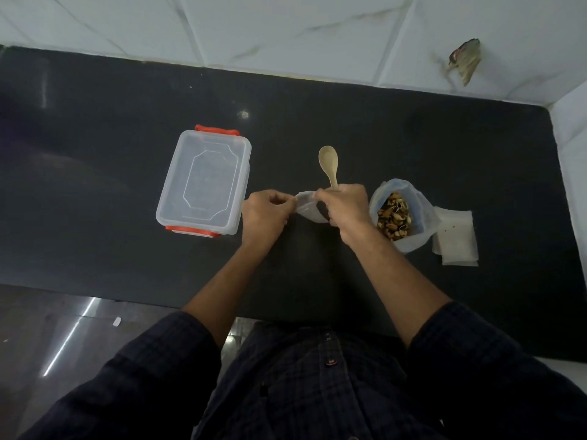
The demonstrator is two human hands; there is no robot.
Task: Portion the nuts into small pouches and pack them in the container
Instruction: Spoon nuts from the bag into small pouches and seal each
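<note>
Clear plastic, bearing no writing I can read, the small pouch (pixel 306 207) is pinched at its mouth between left hand (pixel 265 214) and right hand (pixel 344 206), which also grips the wooden spoon (pixel 329 165).

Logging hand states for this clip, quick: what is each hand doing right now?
Left hand: fingers pinch one edge of the small pouch.
Right hand: fingers grip the pouch's other edge.
</note>
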